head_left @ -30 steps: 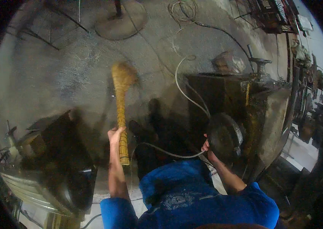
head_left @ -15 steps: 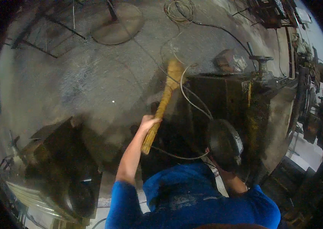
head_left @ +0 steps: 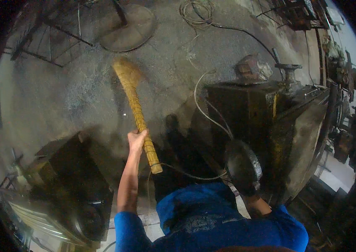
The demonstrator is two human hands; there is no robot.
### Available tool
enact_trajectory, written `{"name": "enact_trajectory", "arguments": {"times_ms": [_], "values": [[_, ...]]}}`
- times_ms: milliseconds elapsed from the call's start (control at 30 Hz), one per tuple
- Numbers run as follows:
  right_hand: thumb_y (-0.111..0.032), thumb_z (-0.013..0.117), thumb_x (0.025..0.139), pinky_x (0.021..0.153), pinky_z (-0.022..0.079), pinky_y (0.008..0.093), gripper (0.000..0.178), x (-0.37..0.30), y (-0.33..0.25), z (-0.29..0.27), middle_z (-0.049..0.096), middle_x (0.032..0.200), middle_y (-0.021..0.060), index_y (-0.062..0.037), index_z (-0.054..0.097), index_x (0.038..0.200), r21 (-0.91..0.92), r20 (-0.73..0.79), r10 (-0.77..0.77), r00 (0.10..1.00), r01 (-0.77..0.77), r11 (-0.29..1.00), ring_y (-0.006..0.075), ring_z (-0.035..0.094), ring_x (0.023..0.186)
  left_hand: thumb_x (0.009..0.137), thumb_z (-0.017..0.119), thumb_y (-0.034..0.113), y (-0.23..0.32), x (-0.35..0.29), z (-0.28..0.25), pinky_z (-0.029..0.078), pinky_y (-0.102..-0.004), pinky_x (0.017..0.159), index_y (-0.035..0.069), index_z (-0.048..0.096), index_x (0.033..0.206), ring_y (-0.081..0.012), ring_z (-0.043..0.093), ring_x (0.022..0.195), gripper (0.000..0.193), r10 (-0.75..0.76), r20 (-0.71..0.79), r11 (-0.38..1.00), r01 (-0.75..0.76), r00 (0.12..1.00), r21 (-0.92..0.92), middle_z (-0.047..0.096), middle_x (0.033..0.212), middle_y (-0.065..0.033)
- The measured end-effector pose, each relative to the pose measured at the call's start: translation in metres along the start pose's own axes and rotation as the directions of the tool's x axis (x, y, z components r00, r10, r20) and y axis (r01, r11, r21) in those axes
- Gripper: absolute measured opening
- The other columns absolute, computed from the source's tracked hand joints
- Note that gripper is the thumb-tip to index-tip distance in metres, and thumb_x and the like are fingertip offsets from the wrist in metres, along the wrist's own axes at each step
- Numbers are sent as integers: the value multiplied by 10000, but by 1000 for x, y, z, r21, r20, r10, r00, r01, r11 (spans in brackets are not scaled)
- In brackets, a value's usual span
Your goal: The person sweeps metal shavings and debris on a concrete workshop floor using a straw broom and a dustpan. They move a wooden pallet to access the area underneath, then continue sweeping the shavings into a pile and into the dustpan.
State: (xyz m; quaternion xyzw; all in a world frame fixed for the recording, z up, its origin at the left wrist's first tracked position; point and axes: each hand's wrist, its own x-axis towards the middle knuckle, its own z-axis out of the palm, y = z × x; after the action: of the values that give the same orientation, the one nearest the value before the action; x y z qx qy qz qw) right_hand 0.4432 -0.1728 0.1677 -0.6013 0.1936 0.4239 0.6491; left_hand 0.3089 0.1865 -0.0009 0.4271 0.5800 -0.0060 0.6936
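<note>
In my left hand (head_left: 137,139) is a short hand broom (head_left: 135,103), gripped by its yellow bound handle. Its fanned head (head_left: 124,72) points away from me over the concrete floor and looks slightly blurred. My right forearm (head_left: 258,206) reaches up to a dark round pan (head_left: 241,166), held tilted beside the dark metal cabinet; the fingers there are mostly hidden by the pan. A thin cable (head_left: 190,173) curves between the broom's butt end and the pan.
The dark machine cabinet (head_left: 239,103) on my right carries a wrapped bundle (head_left: 253,69) and a metal post (head_left: 289,74). Another dark machine (head_left: 66,168) stands at left. A round base plate (head_left: 129,31) and a cable coil (head_left: 197,12) lie farther off.
My left hand has swung the broom leftward; its head went from beside the cabinet to the open floor near the round base. The pan has shifted slightly left.
</note>
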Motion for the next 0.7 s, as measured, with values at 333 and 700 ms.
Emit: {"name": "enact_trajectory", "arguments": {"times_ms": [333,700], "values": [[-255,470,843,624,412,307,409,-10,-8,-6,500,694,26,12,427,1150,-39,-58,48,997,-50,998,164,487,607,618,670,193,34,92,86,418,-300,503,-70,602,785,-164,531,537,319,-59,332,968,-27,941,248,570,644,-94],[-261,467,844,628,402,297,401,-14,-4,-8,495,687,28,13,441,1135,-102,-74,91,993,-99,990,161,483,613,599,694,213,-11,111,44,420,-294,500,-53,615,832,-172,540,543,363,-121,92,978,102,988,184,577,665,-85]]}}
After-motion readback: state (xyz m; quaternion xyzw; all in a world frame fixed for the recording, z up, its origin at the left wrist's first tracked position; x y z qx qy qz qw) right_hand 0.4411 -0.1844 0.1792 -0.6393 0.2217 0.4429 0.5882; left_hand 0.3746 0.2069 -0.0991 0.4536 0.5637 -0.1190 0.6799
